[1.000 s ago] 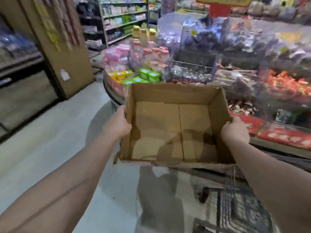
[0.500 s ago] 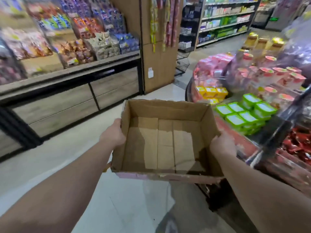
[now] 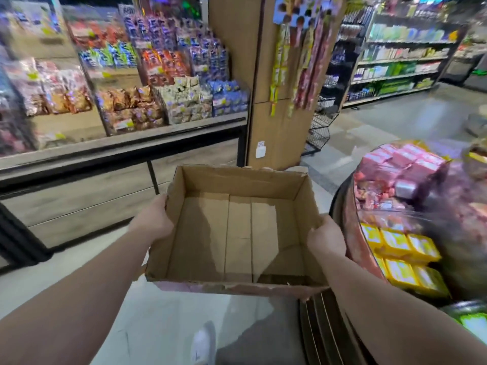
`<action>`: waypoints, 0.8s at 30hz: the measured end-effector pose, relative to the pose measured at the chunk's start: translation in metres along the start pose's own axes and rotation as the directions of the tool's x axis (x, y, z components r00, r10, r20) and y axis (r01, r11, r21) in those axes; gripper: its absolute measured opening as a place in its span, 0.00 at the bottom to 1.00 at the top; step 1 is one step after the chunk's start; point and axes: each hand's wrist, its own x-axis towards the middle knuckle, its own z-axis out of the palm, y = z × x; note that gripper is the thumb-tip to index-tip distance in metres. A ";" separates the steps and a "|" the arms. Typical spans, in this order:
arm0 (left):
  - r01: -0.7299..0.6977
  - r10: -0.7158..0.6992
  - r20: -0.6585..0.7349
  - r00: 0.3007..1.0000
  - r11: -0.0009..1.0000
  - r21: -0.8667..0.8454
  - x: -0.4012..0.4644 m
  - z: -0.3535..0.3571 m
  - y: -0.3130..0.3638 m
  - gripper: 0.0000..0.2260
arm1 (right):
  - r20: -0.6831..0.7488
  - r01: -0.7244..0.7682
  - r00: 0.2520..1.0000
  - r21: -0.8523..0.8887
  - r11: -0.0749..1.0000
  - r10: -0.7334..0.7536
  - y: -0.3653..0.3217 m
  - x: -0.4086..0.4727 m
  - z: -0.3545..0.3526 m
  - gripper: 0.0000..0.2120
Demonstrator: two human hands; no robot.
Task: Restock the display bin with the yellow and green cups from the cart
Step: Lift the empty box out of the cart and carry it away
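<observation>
I hold an empty open cardboard box (image 3: 237,233) in front of me at waist height. My left hand (image 3: 155,222) grips its left wall and my right hand (image 3: 326,238) grips its right wall. To the right stands the round display bin (image 3: 350,233); yellow cups (image 3: 400,256) lie in it in rows near its rim. A bit of a green cup (image 3: 474,322) shows at the lower right edge. Pink packs (image 3: 405,159) fill the bin's far part. No cart is clearly in view.
A snack shelf (image 3: 126,101) with a low wooden base runs along the left. A wooden pillar (image 3: 279,88) hung with candy strips stands straight ahead, with a wire rack (image 3: 321,127) beside it. Grocery shelves (image 3: 400,56) line the far right aisle. My shoe (image 3: 203,343) is on the pale floor.
I have turned to the left with the box held in both hands. The display bin slid from the middle of the view to the right edge, and the snack shelf and pillar came into view.
</observation>
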 end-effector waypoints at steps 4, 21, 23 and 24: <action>-0.065 0.065 0.045 0.997 0.998 -0.004 0.128 0.001 0.041 0.28 | -0.044 -0.070 0.996 0.032 0.997 0.072 -0.042 0.095 0.027 0.11; -0.335 0.308 0.198 0.931 0.935 0.118 0.484 0.104 0.333 0.28 | -0.251 -0.291 0.918 0.098 0.952 0.307 -0.066 0.454 0.020 0.11; -0.315 0.286 0.201 0.937 0.940 0.129 0.510 0.121 0.361 0.28 | -0.217 -0.302 0.925 0.078 0.950 0.312 -0.065 0.502 0.017 0.13; -0.304 0.271 0.215 0.938 0.943 0.137 0.525 0.130 0.377 0.29 | -0.198 -0.306 0.930 0.057 0.950 0.311 -0.066 0.527 0.015 0.15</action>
